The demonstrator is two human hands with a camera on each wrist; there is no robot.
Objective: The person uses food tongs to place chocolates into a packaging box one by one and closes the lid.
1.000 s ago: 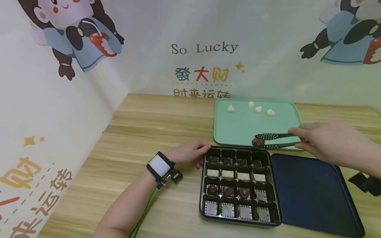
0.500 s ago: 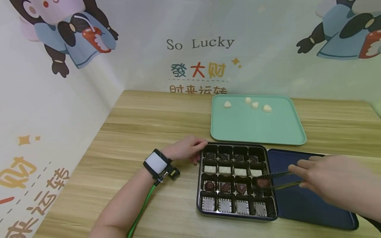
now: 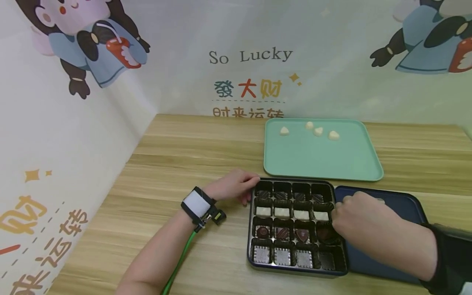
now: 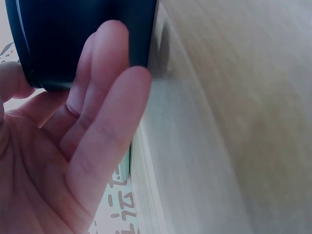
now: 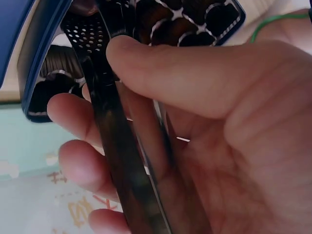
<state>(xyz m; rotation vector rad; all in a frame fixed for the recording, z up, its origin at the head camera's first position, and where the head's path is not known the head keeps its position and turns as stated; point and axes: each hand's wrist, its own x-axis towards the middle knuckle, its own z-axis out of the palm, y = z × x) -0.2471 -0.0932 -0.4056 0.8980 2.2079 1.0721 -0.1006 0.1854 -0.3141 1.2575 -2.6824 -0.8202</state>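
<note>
My left hand [image 3: 232,186] grips the far left corner of a dark chocolate box [image 3: 295,271], thumb at the rim and other fingers along its side. Black dividers split the box into rows. Dark striped chocolates lie in the back row, white ones [image 3: 282,212] in the second. The third row has a round chocolate [image 3: 263,232], a striped one [image 3: 282,234] and a shield-shaped one [image 3: 302,235]. With my right hand [image 3: 363,223] I hold dark tongs [image 5: 114,126] over that row's right compartment, where a brown chocolate [image 3: 327,234] shows in shadow. The perforated tongs tips appear in the right wrist view.
Behind the box lies a mint-green tray [image 3: 324,159] with several small white pieces [image 3: 334,135] near its back edge. A dark blue lid [image 3: 400,203] lies right of the box, partly under my right forearm. A green cable [image 3: 179,262] runs along my left arm.
My right hand has carried the brown chocolate in the tongs from over the tray's front edge to the third row's right compartment, then turned over it. My left hand has stayed at the corner.
</note>
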